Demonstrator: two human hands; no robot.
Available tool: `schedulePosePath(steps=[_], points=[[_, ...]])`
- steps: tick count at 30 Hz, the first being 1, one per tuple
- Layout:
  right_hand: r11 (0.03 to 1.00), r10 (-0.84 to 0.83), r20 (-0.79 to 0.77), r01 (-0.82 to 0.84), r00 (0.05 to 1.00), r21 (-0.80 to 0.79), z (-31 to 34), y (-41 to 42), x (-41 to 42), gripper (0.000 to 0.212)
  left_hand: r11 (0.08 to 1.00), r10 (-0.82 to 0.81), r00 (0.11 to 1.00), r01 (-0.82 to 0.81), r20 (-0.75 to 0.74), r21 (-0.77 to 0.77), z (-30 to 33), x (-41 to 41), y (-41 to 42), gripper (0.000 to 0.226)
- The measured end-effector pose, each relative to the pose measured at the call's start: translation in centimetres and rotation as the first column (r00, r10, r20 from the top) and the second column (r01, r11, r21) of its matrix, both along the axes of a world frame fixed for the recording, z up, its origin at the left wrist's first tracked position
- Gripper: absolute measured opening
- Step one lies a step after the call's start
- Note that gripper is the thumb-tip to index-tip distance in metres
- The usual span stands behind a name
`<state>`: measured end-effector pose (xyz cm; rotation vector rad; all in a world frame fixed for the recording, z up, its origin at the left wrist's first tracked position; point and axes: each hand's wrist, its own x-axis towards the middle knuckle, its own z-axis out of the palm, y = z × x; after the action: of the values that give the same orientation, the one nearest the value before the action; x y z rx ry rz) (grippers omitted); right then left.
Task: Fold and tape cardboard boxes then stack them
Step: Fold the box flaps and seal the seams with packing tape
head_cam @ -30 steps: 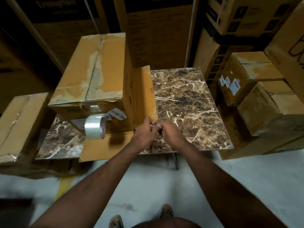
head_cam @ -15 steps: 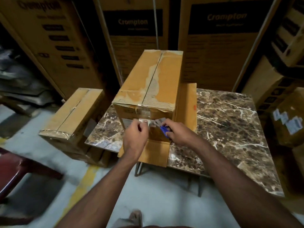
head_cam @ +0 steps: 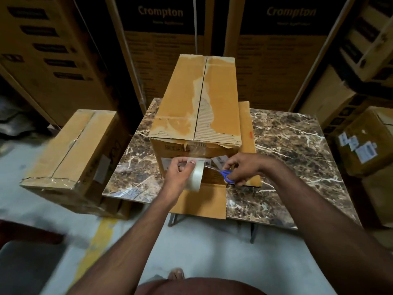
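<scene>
Both forearms bare, reaching forward from the bottom of the view and converging toward the centre. My left hand (head_cam: 180, 173) is raised, wrist slightly bent, fingers curled around a tape roll (head_cam: 195, 176), with the thumb and forefinger pinched at the top of it. My right hand (head_cam: 244, 167) sits just beside it, knuckles up, fingers curled through the blue handles of scissors (head_cam: 225, 174). The hands are close but not touching. One foot is visible below, between the arms.
</scene>
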<state>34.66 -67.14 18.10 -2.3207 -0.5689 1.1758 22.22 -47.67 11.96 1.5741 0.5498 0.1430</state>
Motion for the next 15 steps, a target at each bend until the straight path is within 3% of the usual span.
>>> schedulePosePath(steps=[7, 15], points=[[0.993, -0.101, -0.208, 0.11, 0.973, 0.033, -0.1, -0.7, 0.6, 0.026, 0.995, -0.085, 0.996, 0.084, -0.013, -0.056, -0.8, -0.4, 1.2, 0.03], [0.979, -0.165, -0.27, 0.191, 0.949, 0.072, 0.3, -0.2, 0.6, 0.028, 0.992, -0.051, 0.999, 0.052, 0.007, -0.112, -0.5, -0.9, 1.1, 0.031]])
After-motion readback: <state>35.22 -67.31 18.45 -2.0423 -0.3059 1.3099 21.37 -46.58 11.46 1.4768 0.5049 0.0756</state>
